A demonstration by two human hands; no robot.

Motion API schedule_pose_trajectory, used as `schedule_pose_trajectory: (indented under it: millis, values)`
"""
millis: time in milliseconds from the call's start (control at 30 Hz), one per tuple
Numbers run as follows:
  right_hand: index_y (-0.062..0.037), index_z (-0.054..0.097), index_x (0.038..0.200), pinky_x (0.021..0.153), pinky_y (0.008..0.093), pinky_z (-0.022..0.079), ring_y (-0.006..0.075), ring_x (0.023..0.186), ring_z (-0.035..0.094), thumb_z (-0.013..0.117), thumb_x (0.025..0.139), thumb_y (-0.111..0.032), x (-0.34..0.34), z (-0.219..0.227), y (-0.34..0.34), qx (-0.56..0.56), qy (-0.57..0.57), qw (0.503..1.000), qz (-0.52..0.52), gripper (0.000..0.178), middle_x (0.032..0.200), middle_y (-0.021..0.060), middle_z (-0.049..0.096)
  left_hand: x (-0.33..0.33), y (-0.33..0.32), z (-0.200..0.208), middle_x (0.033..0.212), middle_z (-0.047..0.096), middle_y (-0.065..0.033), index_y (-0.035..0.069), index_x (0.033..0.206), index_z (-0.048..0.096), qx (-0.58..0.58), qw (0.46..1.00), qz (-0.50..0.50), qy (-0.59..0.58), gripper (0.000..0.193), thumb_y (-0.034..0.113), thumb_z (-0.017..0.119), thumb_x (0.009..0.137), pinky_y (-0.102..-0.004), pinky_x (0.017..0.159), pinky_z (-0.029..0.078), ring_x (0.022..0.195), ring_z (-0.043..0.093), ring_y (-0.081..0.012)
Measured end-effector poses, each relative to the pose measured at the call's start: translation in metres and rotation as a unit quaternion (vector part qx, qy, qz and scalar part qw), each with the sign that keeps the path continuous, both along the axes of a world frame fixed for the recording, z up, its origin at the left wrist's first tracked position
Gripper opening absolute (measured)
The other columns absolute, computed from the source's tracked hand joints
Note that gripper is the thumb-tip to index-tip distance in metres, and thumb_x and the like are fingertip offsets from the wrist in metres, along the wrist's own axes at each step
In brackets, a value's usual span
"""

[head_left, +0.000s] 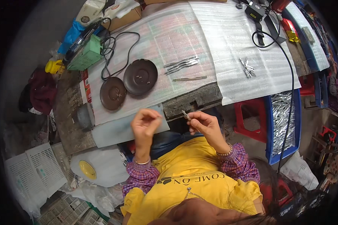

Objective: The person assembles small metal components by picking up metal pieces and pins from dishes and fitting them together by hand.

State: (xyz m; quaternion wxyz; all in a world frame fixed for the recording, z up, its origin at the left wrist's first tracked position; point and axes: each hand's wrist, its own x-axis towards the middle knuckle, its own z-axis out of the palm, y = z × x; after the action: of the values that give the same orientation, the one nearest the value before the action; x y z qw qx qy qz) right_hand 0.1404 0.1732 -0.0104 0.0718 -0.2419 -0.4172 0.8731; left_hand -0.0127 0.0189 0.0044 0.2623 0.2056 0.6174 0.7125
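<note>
My right hand [207, 128] pinches a small, slim metal piece [185, 114] between thumb and fingers, just in front of the bench's worn edge. To its left, my left hand [145, 126] is raised with thumb and fingertips together. Whatever those fingertips hold, if anything, is too small to make out. Beyond the left hand stand two round dark brown dishes, the nearer dish [108, 101] and the farther dish [133, 84], each with a few tiny bits inside. Several slim metal pieces [181, 66] lie side by side on the covered bench, and a single metal strip [189, 78] rests nearer me.
A pile of metal pieces [248, 68] lies on white foam sheet [229, 33]. Right of me, a blue crate [268, 150] full of metal pieces stands beside a red stool [251, 130]. A black cable [290, 78] hangs over the bench's right side. A green basket [87, 55] sits far left.
</note>
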Motion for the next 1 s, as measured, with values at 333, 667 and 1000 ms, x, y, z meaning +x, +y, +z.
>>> schedule_pose_trajectory:
  millis: [333, 667, 1000]
  values:
    - [0.0027, 0.059, 0.1, 0.066, 0.024, 0.053, 0.0119, 0.074, 0.062, 0.063, 0.084, -0.003, 0.002, -0.001, 0.0, 0.001, 0.007, 1.0, -0.017, 0.018, 0.088, 0.0058, 0.063, 0.038, 0.034, 0.002, 0.086, 0.06, -0.0061, 0.0, 0.092, 0.049, -0.018, 0.994, -0.069, -0.077, 0.022, -0.011, 0.06, 0.077, -0.0214, 0.073, 0.049, 0.082, 0.059, -0.0093]
    - [0.0024, 0.059, 0.098, 0.066, 0.0227, 0.052, 0.0112, 0.073, 0.061, 0.065, 0.081, 0.0, 0.002, -0.006, -0.004, 0.002, 0.011, 1.0, -0.021, 0.019, 0.087, 0.0048, 0.062, 0.041, 0.033, -0.001, 0.084, 0.058, -0.0041, 0.002, 0.091, 0.047, -0.03, 0.995, -0.065, -0.072, 0.025, -0.012, 0.061, 0.076, -0.0202, 0.071, 0.049, 0.08, 0.059, -0.0081]
    - [0.0017, 0.063, 0.093, 0.059, 0.0211, 0.051, 0.0081, 0.07, 0.06, 0.066, 0.081, -0.002, 0.004, -0.001, 0.006, 0.077, -0.012, 0.997, 0.014, 0.013, 0.081, 0.0036, 0.063, 0.042, 0.032, 0.004, 0.087, 0.06, -0.0048, -0.001, 0.102, 0.051, -0.064, 0.988, -0.082, -0.116, 0.03, -0.011, 0.061, 0.076, -0.0208, 0.072, 0.05, 0.082, 0.059, -0.0086]
